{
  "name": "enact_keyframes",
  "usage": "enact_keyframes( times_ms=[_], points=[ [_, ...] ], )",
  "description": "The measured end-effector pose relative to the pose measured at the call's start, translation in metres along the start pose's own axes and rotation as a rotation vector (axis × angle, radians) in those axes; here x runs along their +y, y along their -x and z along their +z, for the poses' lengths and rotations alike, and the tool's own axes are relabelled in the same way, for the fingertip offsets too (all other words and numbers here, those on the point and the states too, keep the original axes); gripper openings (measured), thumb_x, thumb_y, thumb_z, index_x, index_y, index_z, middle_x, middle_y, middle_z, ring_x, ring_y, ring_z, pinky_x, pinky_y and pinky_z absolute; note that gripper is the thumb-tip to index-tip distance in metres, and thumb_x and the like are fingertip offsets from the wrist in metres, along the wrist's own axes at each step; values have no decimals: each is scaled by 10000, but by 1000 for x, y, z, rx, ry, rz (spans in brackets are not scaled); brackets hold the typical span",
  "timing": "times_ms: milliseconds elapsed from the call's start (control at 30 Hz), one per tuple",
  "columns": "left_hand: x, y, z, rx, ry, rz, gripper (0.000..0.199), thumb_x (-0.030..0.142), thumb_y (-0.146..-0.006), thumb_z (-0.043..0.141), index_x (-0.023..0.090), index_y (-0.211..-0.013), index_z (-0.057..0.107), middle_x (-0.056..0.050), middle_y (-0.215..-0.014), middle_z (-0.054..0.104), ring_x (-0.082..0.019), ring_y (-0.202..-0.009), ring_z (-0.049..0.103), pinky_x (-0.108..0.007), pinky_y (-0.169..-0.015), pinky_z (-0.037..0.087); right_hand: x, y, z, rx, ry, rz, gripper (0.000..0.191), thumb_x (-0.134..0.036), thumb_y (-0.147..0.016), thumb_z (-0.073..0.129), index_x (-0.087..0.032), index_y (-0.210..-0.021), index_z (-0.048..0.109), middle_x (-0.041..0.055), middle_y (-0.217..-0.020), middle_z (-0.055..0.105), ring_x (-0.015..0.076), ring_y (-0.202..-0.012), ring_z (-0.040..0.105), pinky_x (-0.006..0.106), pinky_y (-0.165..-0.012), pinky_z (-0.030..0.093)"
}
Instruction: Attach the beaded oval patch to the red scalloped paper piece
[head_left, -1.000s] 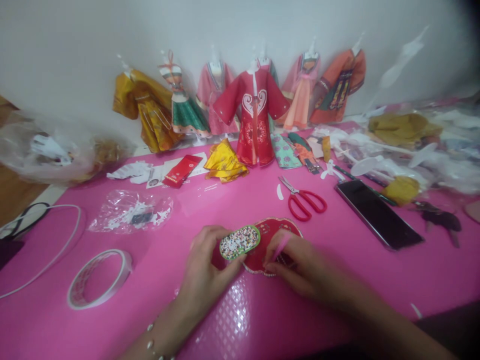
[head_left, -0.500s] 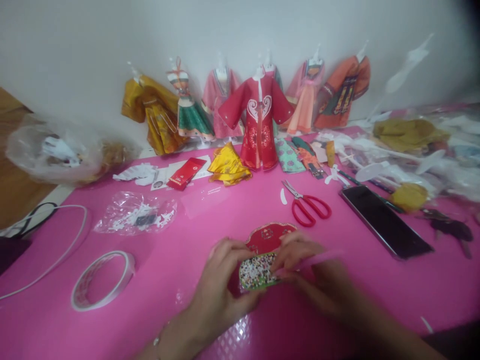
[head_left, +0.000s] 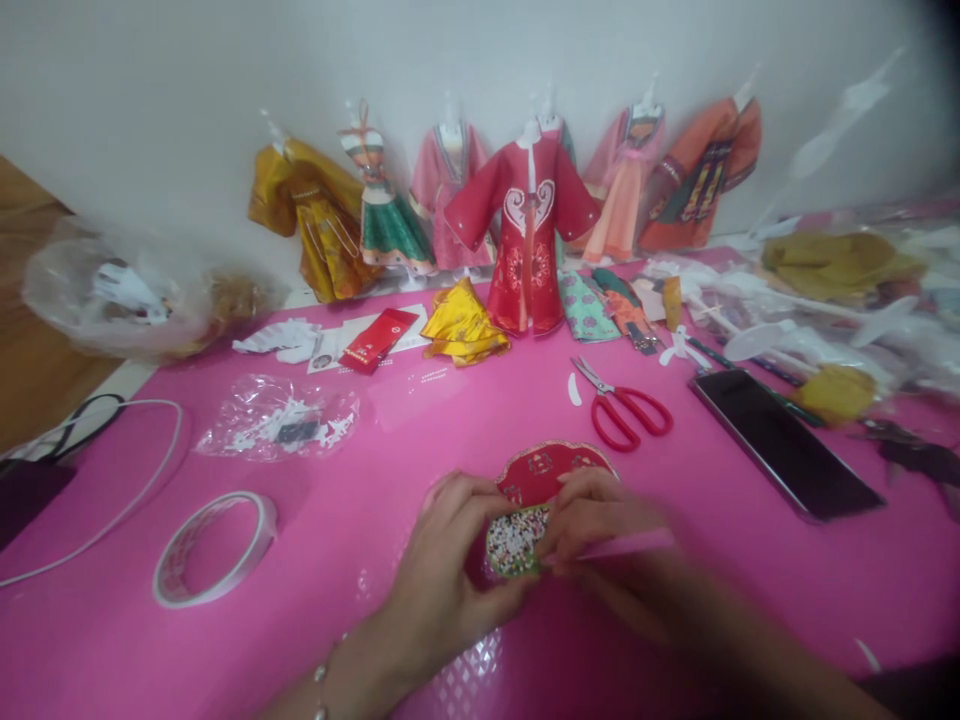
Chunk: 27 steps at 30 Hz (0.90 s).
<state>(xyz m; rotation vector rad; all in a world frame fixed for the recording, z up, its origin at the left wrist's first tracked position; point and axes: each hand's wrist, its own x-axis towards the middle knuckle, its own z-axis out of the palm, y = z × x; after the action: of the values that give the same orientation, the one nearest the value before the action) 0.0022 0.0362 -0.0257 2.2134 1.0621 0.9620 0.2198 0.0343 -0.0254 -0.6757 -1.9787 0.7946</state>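
Note:
Near the front middle of the pink table, my left hand [head_left: 446,560] grips the left side of a small case of multicoloured beads [head_left: 514,540], its fingers curled round the edge. My right hand [head_left: 600,530] is closed at the case's right end and holds a slim pink tool [head_left: 630,543] that points out to the right. The tool's tip is hidden by the fingers. Just behind both hands lies a red patterned fabric piece [head_left: 551,465] with a scalloped, light-coloured border.
Red-handled scissors [head_left: 630,412] and a phone [head_left: 784,440] lie right of centre. A tape roll [head_left: 215,550] and a bag of white pieces [head_left: 281,418] are at left. Dressed small forms, including a red robe [head_left: 525,235], stand along the wall.
The whole view has shifted slightly, so objects sit a little further right. My right hand covers more of the bead case's right end.

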Motion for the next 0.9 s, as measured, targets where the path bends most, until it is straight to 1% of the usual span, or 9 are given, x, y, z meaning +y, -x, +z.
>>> enact_keyframes(
  times_ms=[100, 300, 567, 733, 900],
  points=[
    [-1, 1, 1, -4, -11, -4, 520, 184, -667, 814, 253, -1110, 551, -46, -1033, 614, -257, -979, 556, -437, -864, 446, 2, 1, 1, -4, 14, -1, 196, -71, -867, 577, -253, -940, 571, -12, -840, 676, 180, -864, 577, 367, -828, 478],
    [-3, 3, 3, -2, -14, -16, 533, 174, -658, 820, 246, -1115, 554, -42, -1042, 609, -250, -989, 547, -428, -870, 441, 6, 1, 1, -22, 22, 0, 179, -77, -870, 585, -244, -933, 570, -12, -836, 671, 176, -879, 564, 350, -816, 475],
    [-1, 0, 1, -9, -32, -4, 511, 201, -675, 811, 255, -1109, 548, -42, -1035, 619, -255, -978, 564, -450, -870, 454, -1, -1, 0, -19, 27, 13, 192, -78, -880, 566, -257, -950, 571, -9, -834, 665, 186, -870, 566, 361, -792, 479],
    [0, 1, 1, -5, -27, -11, 489, 218, -697, 794, 265, -1116, 548, -52, -1036, 622, -265, -978, 569, -455, -853, 472, 2, 0, 1, -20, 40, 1, 185, -89, -881, 560, -263, -946, 571, -7, -834, 665, 196, -870, 565, 365, -768, 473],
    [0, 1, 1, -7, -30, -8, 487, 221, -698, 801, 262, -1112, 549, -52, -1029, 621, -264, -974, 567, -450, -850, 473, 6, 1, 2, -29, 43, -1, 187, -86, -873, 573, -257, -949, 571, -10, -853, 674, 187, -884, 577, 366, -809, 473]
  ],
)
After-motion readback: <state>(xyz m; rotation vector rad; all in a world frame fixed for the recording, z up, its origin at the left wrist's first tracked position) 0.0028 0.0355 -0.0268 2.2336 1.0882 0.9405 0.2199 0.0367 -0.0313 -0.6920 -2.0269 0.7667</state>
